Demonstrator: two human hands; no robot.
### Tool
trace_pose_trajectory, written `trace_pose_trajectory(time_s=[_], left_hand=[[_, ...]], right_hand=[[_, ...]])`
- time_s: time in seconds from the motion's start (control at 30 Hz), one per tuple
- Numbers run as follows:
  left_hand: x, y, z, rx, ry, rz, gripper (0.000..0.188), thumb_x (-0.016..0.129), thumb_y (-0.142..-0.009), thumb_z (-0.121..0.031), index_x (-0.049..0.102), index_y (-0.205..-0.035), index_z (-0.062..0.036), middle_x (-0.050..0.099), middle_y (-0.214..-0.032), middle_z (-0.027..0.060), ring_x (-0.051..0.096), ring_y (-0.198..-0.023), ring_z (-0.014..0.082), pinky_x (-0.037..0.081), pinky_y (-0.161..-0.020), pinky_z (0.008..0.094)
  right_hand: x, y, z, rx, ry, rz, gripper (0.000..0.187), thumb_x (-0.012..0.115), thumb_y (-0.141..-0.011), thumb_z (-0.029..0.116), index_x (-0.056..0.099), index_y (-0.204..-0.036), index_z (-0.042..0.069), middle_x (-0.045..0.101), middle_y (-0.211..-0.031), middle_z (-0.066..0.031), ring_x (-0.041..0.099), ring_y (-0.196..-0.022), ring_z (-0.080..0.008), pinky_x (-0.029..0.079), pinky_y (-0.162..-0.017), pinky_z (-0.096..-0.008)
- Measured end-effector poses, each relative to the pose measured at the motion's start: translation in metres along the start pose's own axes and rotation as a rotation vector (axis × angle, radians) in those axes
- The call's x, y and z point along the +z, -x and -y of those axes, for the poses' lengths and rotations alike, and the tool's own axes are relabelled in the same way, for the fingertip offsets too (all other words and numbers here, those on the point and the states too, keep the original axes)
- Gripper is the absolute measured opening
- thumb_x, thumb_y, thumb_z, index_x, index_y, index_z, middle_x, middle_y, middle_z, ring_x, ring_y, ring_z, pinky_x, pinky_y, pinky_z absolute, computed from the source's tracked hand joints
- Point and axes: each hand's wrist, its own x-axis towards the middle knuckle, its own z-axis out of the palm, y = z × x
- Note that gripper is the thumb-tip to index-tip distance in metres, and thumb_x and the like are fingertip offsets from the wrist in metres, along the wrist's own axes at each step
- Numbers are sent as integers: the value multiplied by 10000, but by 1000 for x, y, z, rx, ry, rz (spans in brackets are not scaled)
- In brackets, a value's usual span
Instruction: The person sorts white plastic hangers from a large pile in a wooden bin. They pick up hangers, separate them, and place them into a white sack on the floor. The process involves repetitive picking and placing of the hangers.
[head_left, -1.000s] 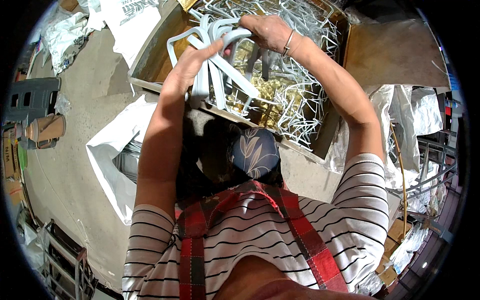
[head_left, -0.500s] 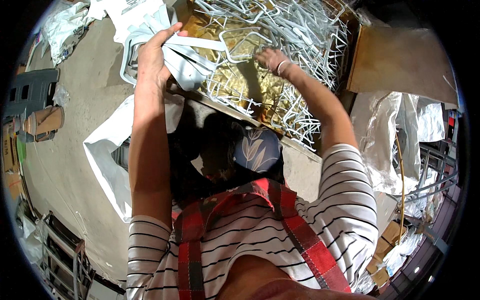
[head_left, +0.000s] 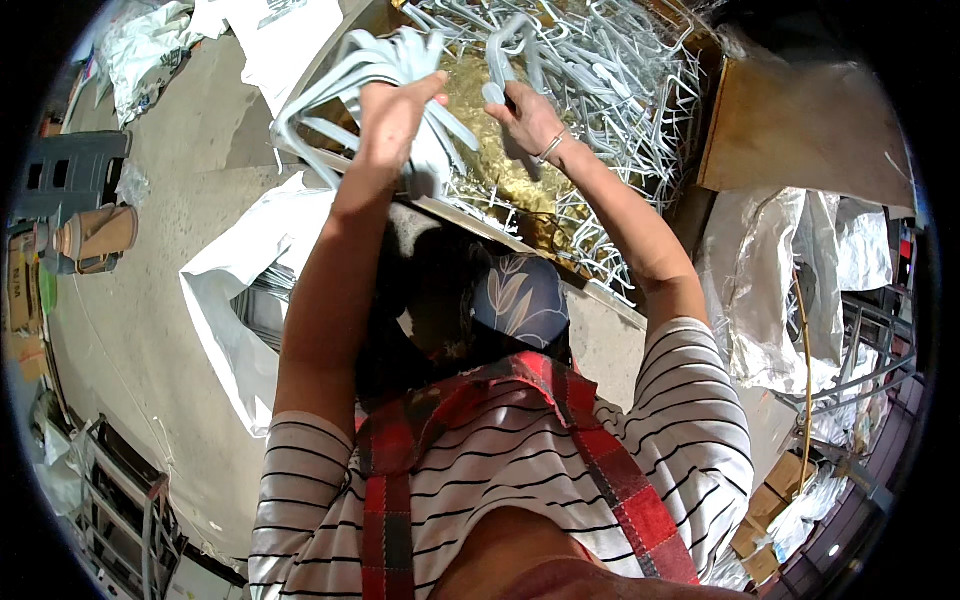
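My left hand [head_left: 392,122] is closed around a thick bundle of white bent strips [head_left: 385,62], angled like U-shaped brackets, over the near left edge of a box. Close by on its right, my right hand [head_left: 530,122] grips a few more white bent strips [head_left: 512,45], pinched at their lower end; their exact number is unclear. Beneath both hands is the gold-coloured lining [head_left: 488,145] of the box. A tangled heap of the same white bent strips [head_left: 640,110] covers the box's far and right parts.
A brown cardboard flap [head_left: 810,120] stands out at the box's right. An open white sack [head_left: 215,290] holding stacked strips lies left of my legs. Beyond it are a white sheet [head_left: 290,45], a crumpled bag [head_left: 150,65] and a dark plastic crate [head_left: 70,170]. Metal frames [head_left: 125,500] stand lower left.
My left hand has moved right with its bundle, toward my right hand. My right hand, which reached into the box, now holds bent strips raised above the heap.
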Motion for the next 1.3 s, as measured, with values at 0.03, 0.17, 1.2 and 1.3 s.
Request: trace_pose_trajectory(time_s=[0.03,0.17,1.2,1.3], left_hand=[[7,0,5,-10,58,51,133,640,-779,-44,617,-834,75,621,-711,131,604,-578,151,501,-487,256],[26,7,11,-175,524,232,205,698,-731,-78,603,-826,77,595,-769,112,567,-596,168,461,-488,295],[21,8,-1,534,-346,422,382,770,-654,-257,636,-894,8,632,-814,70,564,-708,129,466,-675,289],[20,2,1,286,-32,499,379,769,-658,-220,633,-925,12,631,-846,72,580,-733,135,471,-679,284]], right_hand=[[-10,4,19,8,-66,-33,348,577,-827,329,529,-906,-7,571,-809,-212,559,-782,-374,447,-699,-416],[-16,18,55,-242,207,-60,379,518,-862,302,469,-1061,-16,525,-943,-214,512,-901,-354,425,-776,-408],[-128,39,68,-222,314,26,374,715,-706,382,636,-813,32,586,-626,-68,531,-534,-146,427,-512,-276],[-131,23,81,-799,368,-550,325,643,-751,277,497,-945,62,539,-728,-162,536,-659,-357,452,-587,-397]])
